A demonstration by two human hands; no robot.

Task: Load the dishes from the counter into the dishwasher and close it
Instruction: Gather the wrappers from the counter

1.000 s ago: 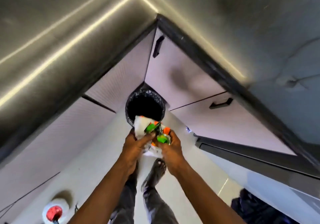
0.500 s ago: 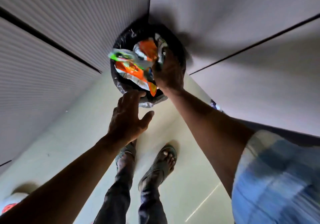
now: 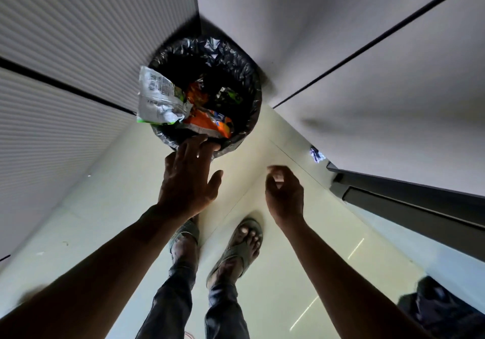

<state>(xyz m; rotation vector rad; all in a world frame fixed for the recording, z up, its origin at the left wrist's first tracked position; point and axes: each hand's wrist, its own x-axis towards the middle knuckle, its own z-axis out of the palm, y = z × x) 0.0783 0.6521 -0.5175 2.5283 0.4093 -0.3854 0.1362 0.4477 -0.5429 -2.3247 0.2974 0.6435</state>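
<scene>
Where two cabinet fronts meet: black-lined bin (image 3: 248,76) holding crumpled wrappers (image 3: 157,97). Left hand (image 3: 189,178) spread, fingers at the near rim. Right hand (image 3: 284,194) loosely curled, empty. Dark panel (image 3: 406,194) at right, perhaps the dishwasher; cannot tell.

No words can be read here. The silver wrapper (image 3: 157,99), just past the fingers (image 3: 200,142) of the left hand (image 3: 187,181) and a little to their left, has a bar code (image 3: 152,81) and tiny print, all too small to read. The orange wrapper (image 3: 210,124), right in front of those fingers, shows a blue and white mark, too blurry to read.
</scene>
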